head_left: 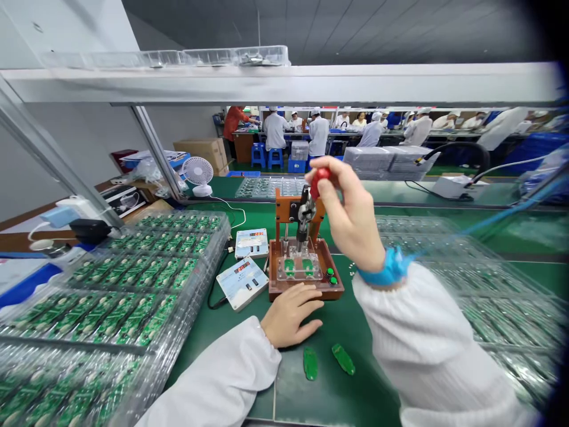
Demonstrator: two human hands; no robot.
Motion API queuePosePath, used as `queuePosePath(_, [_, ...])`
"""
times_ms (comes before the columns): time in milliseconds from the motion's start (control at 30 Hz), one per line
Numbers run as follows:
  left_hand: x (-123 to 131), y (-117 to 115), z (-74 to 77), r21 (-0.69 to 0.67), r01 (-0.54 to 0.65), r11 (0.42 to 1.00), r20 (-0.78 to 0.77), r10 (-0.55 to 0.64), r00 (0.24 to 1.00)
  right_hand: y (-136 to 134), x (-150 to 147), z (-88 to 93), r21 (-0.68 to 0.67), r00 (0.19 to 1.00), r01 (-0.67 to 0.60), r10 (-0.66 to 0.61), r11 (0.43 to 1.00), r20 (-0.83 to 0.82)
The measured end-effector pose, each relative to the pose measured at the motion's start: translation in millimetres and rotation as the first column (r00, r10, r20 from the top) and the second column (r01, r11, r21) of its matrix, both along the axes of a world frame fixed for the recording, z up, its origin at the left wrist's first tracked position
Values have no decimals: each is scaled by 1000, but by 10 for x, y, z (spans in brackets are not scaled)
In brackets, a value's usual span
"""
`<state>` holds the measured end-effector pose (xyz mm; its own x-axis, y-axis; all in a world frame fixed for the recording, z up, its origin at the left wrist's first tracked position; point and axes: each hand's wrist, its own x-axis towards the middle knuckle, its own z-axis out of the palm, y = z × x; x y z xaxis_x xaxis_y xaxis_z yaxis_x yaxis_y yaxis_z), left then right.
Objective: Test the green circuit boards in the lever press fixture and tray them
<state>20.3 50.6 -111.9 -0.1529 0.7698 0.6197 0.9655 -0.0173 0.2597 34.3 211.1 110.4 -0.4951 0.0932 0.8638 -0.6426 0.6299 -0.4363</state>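
Red and smooth, the knob (320,178) tops the lever (306,213) of a brown jig (272,270) that stands on the desk (338,394). The right hand (351,219) is above the jig, its grip closed around the knob with thumb and fingers wrapped over it. The left hand (288,314) lies at the jig's front edge, fingers loose and holding nothing; whether it touches the base I cannot tell. Inside the jig, under a clear plate (299,260), sit two green boards (289,267). Two loose boards (310,363) lie flat in front of the jig, near the left hand but apart from it. Left of the jig are two meters (242,281), and beyond them clear trays (133,279) full of boards. A blue strap (386,270) rings the right wrist. The lever looks stiff and metal, so the knob seems the sound place to hold it, firmly. The boards seem light, thin, rigid and easily scratched, so they are best taken by their edges.
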Motion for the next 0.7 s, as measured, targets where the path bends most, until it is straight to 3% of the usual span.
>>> queuePosePath(100, [3, 7, -16, 14, 0, 1000, 6, 0, 1000, -88, 215, -284, 129, 991, 126, -121, 984, -50])
queuePosePath(167, [8, 14, -26, 25, -4, 1000, 13, 3, 1000, -90, 226, -471, 146, 988, 148, -139, 978, -69])
queuePosePath(367, [22, 39, -34, 66, 5, 998, 47, -8, 999, -71, 109, -940, 119, 997, -19, 28, 993, -71])
queuePosePath(600, [14, 45, 25, 45, 22, 999, 132, -28, 991, -22, 116, -1035, -42, 981, -193, 194, 980, 2])
queuePosePath(700, [65, 29, 98, 128, 41, 991, 195, -66, 978, 17, 118, -1044, -107, 969, -245, 248, 964, 18])
